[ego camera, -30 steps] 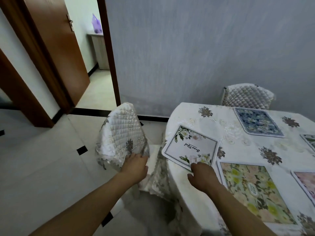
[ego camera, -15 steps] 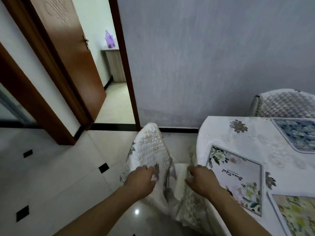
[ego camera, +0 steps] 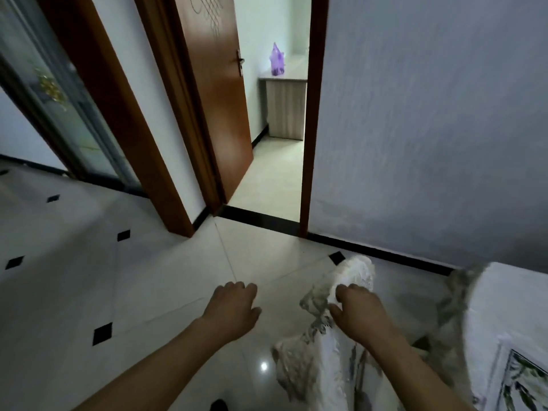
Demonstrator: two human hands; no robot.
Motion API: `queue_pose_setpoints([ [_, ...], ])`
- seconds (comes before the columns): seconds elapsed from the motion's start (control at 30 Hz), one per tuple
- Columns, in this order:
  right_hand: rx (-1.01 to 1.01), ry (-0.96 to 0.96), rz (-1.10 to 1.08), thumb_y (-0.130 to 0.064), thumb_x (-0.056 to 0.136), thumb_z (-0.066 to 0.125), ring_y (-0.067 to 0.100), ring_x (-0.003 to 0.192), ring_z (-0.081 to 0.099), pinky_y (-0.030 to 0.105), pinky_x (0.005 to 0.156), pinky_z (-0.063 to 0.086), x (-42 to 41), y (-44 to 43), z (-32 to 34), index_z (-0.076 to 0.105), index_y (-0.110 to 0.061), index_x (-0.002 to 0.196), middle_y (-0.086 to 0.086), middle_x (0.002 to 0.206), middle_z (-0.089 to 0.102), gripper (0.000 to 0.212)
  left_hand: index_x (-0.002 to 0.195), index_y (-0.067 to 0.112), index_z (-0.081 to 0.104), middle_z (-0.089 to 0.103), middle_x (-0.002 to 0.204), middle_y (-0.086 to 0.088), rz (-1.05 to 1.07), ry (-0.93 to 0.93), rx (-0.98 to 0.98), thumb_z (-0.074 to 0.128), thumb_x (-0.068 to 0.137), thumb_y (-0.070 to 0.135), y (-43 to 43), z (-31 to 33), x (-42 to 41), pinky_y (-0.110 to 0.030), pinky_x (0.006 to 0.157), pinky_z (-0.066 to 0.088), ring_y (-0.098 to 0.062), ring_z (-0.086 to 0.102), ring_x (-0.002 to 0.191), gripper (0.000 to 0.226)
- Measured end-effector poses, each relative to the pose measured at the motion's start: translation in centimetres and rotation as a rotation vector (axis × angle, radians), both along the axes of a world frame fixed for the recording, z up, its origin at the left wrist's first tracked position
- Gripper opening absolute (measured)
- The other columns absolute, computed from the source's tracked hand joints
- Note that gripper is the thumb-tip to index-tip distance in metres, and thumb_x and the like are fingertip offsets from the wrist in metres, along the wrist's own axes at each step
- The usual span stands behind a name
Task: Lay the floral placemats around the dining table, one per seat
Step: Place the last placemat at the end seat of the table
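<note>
Only a corner of one white floral placemat point(ego camera: 525, 381) shows at the bottom right, lying on the white-clothed dining table point(ego camera: 501, 310). My right hand point(ego camera: 360, 314) grips the top of the quilted white chair cover point(ego camera: 332, 351) beside the table. My left hand point(ego camera: 234, 311) hovers over the tiled floor to the left of the chair, fingers curled loosely, holding nothing. The other placemats are out of view.
An open wooden door point(ego camera: 213, 93) leads to a room with a cabinet point(ego camera: 286, 108) and a purple bag point(ego camera: 277, 63). A glass sliding door point(ego camera: 56, 108) stands at the left. White floor tiles with black diamonds point(ego camera: 102, 333) spread to the left.
The view has swung left, so most of the table and its placemats have left the frame. My left hand has come off the chair cover; my right hand now grips the chair's top.
</note>
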State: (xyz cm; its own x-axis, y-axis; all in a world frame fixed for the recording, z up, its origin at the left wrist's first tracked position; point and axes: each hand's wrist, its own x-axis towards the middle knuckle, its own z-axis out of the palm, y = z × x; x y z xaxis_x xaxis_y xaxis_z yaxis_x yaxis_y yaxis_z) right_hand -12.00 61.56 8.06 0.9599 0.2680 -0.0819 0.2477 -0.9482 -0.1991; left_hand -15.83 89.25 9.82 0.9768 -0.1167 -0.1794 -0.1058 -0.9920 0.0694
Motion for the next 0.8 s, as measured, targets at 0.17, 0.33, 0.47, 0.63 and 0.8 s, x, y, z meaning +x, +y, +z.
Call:
queue_pose_setpoints([
  [0.17, 0.006, -0.013, -0.075, -0.046, 0.090, 0.050, 0.023, 0.085, 0.060, 0.033, 0.076, 0.050, 6.8, 8.6, 0.0, 0.059, -0.019, 0.096, 0.005, 0.094, 0.064, 0.030, 0.106, 0.018, 0.052, 0.062, 0.105, -0.007, -0.020, -0.018, 0.000, 0.047, 0.091, 0.047, 8.7, -0.1, 8.1, -0.038, 0.081, 0.039, -0.026, 0.055, 0.097, 0.033],
  [0.33, -0.003, 0.002, -0.179, -0.047, 0.090, 0.051, 0.024, 0.086, 0.059, 0.033, 0.075, 0.047, 10.7, 13.7, 1.2, 0.059, -0.017, 0.096, 0.005, 0.094, 0.064, 0.031, 0.109, 0.020, 0.052, 0.061, 0.106, -0.005, -0.085, -0.012, -0.028, 0.047, 0.092, 0.048, 14.7, 0.7, 15.6, -0.039, 0.086, 0.041, -0.025, 0.054, 0.098, 0.034],
  [0.47, -0.038, 0.032, -0.306, -0.047, 0.090, 0.051, 0.024, 0.089, 0.060, 0.032, 0.078, 0.048, 12.8, 13.6, 1.7, 0.059, -0.017, 0.100, 0.005, 0.097, 0.064, 0.032, 0.110, 0.021, 0.052, 0.062, 0.105, -0.003, -0.172, 0.000, -0.023, 0.046, 0.092, 0.051, 15.1, 0.0, 21.4, -0.037, 0.083, 0.041, -0.023, 0.056, 0.097, 0.036],
  [0.63, -0.043, 0.039, -0.468, -0.048, 0.090, 0.051, 0.022, 0.087, 0.060, 0.031, 0.073, 0.044, 16.8, 10.8, 1.4, 0.059, -0.019, 0.099, 0.003, 0.096, 0.064, 0.031, 0.108, 0.024, 0.052, 0.064, 0.103, 0.000, -0.287, -0.006, -0.056, 0.047, 0.088, 0.055, 11.8, -1.7, 28.6, -0.036, 0.077, 0.040, -0.020, 0.056, 0.093, 0.037],
  [0.8, 0.025, 0.065, -0.542, -0.047, 0.091, 0.050, 0.021, 0.084, 0.059, 0.031, 0.074, 0.048, 23.5, 7.8, -0.1, 0.057, -0.019, 0.098, 0.003, 0.094, 0.063, 0.030, 0.110, 0.027, 0.052, 0.064, 0.108, 0.001, -0.328, 0.023, 0.007, 0.049, 0.087, 0.056, 7.8, -2.0, 36.3, -0.036, 0.082, 0.043, -0.019, 0.056, 0.097, 0.037],
])
